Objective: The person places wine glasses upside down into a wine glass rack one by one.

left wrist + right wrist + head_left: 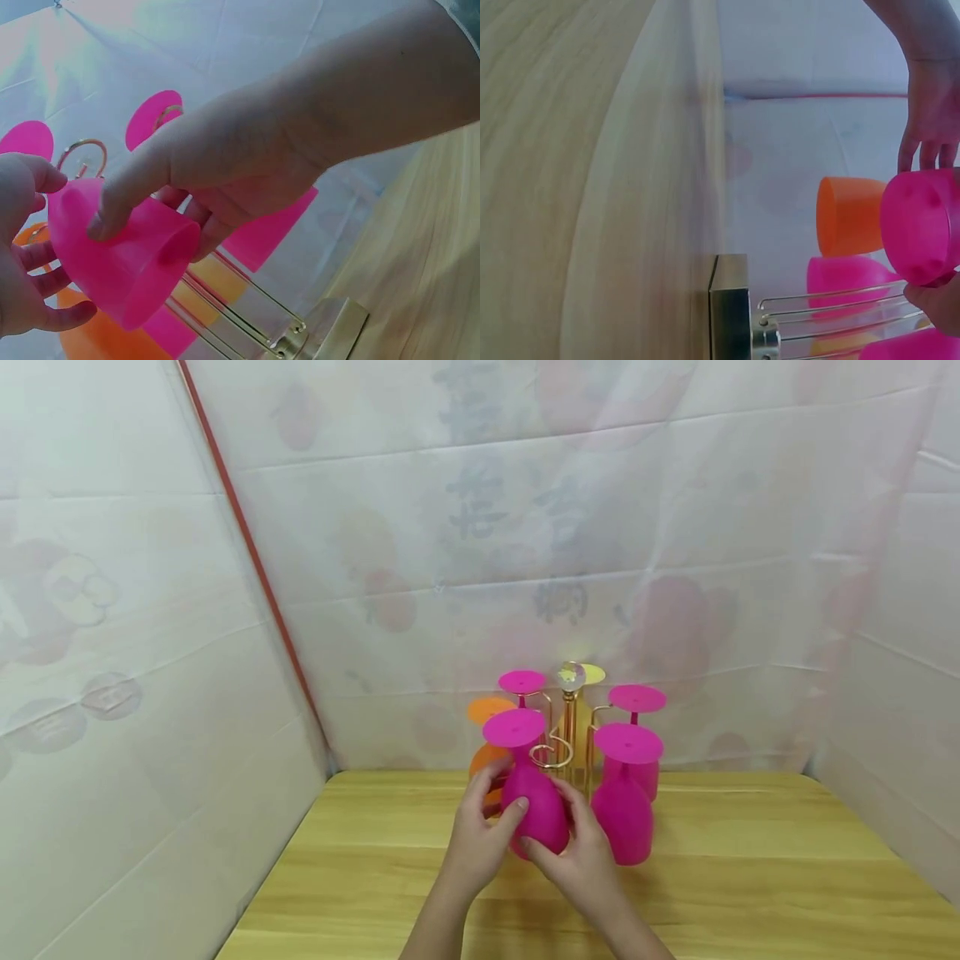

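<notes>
Both hands hold one magenta plastic goblet point(542, 814), upside down with its round foot on top, at the front of a gold wire rack point(570, 735). My left hand point(476, 843) wraps the bowl from the left, thumb across its front. From the right, my right hand point(581, 864) grips the bowl, its thumb low on the front. The goblet's stem is beside a curled wire hook point(552, 755) of the rack. In the left wrist view the bowl point(124, 251) sits between the two hands, its mouth facing the table side.
Other upside-down goblets hang round the rack: an orange one point(491, 708) at left, a yellow one point(591, 673) behind, and magenta ones point(626, 818) at right and back. A clear ball point(572, 677) tops the rack. Its square base point(730, 307) stands on the wooden table point(375, 877). Printed sheets surround it.
</notes>
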Tool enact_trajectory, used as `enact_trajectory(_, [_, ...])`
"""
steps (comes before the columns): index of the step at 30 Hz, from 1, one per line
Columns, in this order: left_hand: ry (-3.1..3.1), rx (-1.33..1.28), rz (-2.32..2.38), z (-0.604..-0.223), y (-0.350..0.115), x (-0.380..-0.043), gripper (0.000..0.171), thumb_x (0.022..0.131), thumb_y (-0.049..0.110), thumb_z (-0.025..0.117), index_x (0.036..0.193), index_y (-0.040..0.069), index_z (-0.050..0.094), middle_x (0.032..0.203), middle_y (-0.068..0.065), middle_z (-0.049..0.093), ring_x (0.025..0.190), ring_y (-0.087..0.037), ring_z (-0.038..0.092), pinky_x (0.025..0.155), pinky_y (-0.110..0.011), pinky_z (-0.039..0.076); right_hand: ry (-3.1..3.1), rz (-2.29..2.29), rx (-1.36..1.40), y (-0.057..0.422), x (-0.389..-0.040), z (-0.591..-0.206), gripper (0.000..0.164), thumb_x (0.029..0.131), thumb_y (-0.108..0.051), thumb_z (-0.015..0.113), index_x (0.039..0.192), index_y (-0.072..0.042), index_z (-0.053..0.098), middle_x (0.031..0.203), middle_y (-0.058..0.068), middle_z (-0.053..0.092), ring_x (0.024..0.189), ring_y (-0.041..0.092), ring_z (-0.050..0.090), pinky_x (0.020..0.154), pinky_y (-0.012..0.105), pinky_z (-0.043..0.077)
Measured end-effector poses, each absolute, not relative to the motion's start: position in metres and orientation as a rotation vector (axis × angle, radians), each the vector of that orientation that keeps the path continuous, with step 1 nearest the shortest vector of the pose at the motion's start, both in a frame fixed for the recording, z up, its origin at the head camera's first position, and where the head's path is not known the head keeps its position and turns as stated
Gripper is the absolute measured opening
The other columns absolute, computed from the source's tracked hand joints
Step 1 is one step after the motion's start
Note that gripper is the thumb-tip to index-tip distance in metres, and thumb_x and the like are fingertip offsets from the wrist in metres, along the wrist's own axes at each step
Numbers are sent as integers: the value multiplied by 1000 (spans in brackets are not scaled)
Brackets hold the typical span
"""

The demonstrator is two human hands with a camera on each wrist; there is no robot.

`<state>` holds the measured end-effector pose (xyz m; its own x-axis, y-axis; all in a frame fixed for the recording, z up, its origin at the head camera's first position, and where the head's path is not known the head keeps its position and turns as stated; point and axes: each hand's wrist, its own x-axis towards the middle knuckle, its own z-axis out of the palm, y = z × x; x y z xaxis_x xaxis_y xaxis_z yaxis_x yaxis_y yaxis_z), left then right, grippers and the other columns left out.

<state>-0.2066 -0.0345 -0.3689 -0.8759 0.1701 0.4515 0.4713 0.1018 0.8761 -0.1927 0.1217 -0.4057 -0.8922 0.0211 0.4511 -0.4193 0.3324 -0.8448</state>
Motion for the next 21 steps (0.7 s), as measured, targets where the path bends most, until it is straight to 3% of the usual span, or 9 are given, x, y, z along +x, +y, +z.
enact_trajectory(10, [-2145,-557,-1845,-371,-34,-211,40,97,26,62,137,24,53,128,0,56,115,-22,58,93,-36,53,-2253,1582,321,117,-195,-410,84,76,-21,86,146,-20,38,136,3,53,114,25,60,82,35,59])
enact_trajectory(21, [-2169,-546,-1784,-366,-24,-221,35,97,20,61,132,20,59,122,0,59,108,-19,59,80,-28,58,-2293,1569,243,118,-199,-408,85,77,-20,85,147,-18,37,138,6,52,117,27,59,87,44,57])
